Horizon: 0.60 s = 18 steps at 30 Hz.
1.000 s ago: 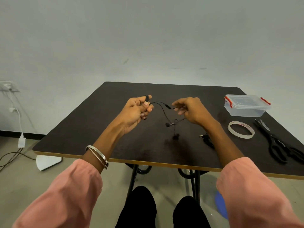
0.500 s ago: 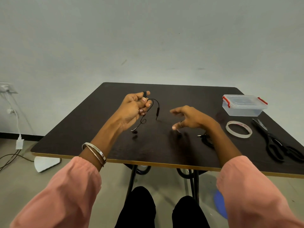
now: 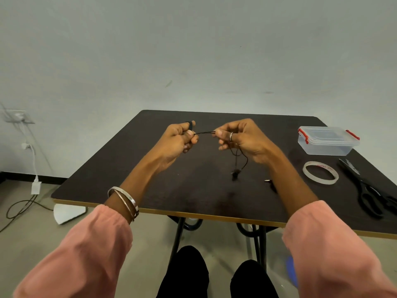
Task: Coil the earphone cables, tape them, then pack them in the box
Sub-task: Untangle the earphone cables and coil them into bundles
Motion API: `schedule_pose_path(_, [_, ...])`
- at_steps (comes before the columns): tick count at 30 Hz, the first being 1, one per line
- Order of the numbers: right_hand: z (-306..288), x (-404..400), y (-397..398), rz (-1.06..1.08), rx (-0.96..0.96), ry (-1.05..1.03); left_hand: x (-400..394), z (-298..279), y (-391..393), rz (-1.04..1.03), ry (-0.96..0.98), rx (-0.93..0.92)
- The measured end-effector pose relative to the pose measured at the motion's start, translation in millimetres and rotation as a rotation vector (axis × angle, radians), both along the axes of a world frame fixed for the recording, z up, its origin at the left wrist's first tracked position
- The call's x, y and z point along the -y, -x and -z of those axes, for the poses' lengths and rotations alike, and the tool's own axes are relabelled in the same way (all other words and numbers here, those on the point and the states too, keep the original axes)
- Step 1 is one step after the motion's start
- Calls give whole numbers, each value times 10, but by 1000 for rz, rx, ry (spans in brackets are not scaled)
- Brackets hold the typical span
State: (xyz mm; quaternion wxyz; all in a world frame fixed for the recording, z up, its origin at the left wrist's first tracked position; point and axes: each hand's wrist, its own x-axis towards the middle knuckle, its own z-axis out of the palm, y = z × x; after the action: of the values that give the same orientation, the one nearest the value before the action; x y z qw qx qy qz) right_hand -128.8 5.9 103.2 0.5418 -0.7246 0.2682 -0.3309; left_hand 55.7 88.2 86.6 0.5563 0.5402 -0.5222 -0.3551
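Above the table's [image 3: 193, 196] middle, both hands raised: left hand [image 3: 179, 139] with fingers curled round a partly wound black earphone cable [image 3: 205, 132], a black loop showing over its fingertip; right hand [image 3: 240, 136] pinching the same cable between thumb and forefinger, other fingers curled. A short stretch runs taut between the two hands.

Loose tail: hangs from the right hand, earbuds [image 3: 235, 172] dangling just over the tabletop. Coiling judged under way, not finished.

Second cable: a plug [image 3: 268, 180] and dark cord lie near the front edge, mostly hidden behind the right forearm; seemingly untouched.

Tape roll [image 3: 320, 172]: flat near the right edge, no strip pulled that can be seen. Taping not yet begun.

Scissors [image 3: 365, 190]: black, lying at the right edge, beside the tape.

Box [image 3: 327, 140]: clear plastic, red clips, lid on, toward the far right corner; appears empty. Packing not yet begun.
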Motion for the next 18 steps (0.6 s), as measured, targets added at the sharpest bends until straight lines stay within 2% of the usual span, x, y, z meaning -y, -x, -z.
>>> schedule_pose_path(3, [-171,15,50,-37,-97,142,9,45,27,42,-61,14])
schedule_pose_path(9, [-389,104,53,3,-216,457,-35,168,147,251,-134,-81])
schedule_pose_path(13, [-397,181,38,0,-233,519,-90,234,206,418,-135,-148])
schedule_pose_path(18, [-290,347,100,43,-302,563,-117,255,224,457,-98,-258])
